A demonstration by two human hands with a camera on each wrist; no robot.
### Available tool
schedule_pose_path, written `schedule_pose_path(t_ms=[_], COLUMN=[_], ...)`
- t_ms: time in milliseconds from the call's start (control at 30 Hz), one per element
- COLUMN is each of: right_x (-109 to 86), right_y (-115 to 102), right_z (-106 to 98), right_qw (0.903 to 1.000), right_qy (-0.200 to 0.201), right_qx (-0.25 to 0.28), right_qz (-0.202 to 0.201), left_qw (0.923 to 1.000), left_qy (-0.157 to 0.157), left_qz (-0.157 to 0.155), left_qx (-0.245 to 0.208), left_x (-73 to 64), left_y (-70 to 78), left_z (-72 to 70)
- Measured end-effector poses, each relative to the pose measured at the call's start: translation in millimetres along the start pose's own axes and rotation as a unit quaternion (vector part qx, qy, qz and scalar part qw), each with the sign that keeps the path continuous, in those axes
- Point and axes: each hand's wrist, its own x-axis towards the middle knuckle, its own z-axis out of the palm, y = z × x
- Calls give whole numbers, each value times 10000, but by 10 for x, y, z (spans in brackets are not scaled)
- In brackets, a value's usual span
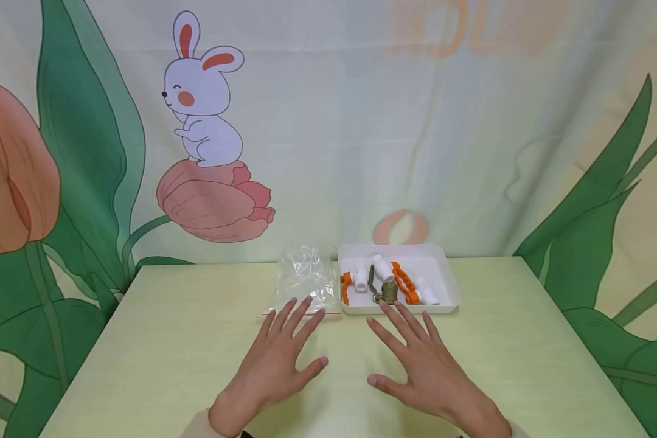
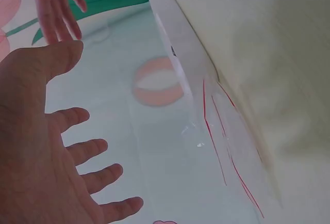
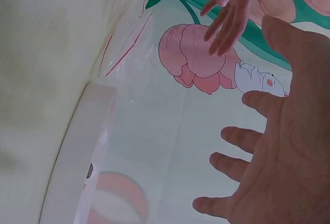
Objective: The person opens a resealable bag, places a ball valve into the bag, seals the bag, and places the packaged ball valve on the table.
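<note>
Both hands are held over the table with fingers spread and nothing in them. In the head view the left hand (image 1: 274, 362) is nearest to a clear zip bag (image 1: 305, 277) with a red seal line. The right hand (image 1: 424, 365) is just in front of a white tray (image 1: 449, 286). In the tray lie white plastic pipe-like pieces (image 1: 382, 267), orange parts (image 1: 405, 283) and a dark olive piece (image 1: 389, 292). Both wrist views show the tray's outer wall (image 2: 180, 38) and the bag (image 3: 129, 43) beyond the spread fingers.
A pale yellow-green table (image 1: 142, 353) carries the tray and bag side by side near its back edge. Behind it hangs a printed curtain (image 1: 317, 121) with a rabbit, tulips and leaves.
</note>
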Motion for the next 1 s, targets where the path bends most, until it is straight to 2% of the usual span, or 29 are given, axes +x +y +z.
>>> schedule_pose_path(t_ms=[267,633,1000], right_x=[27,36,32], right_y=[10,-4,-13], right_z=[30,113,137], right_qw=[9999,9999,9997], right_qy=[51,-57,-97], right_qx=[59,96,204], right_qz=[-88,-96,-49], left_qw=[9994,10000,9988], left_qy=[291,-28,-49], left_qz=[131,-21,-41], left_qx=[109,42,496], left_x=[191,393,540], left_y=[-151,-319,-432], left_z=[62,270,492])
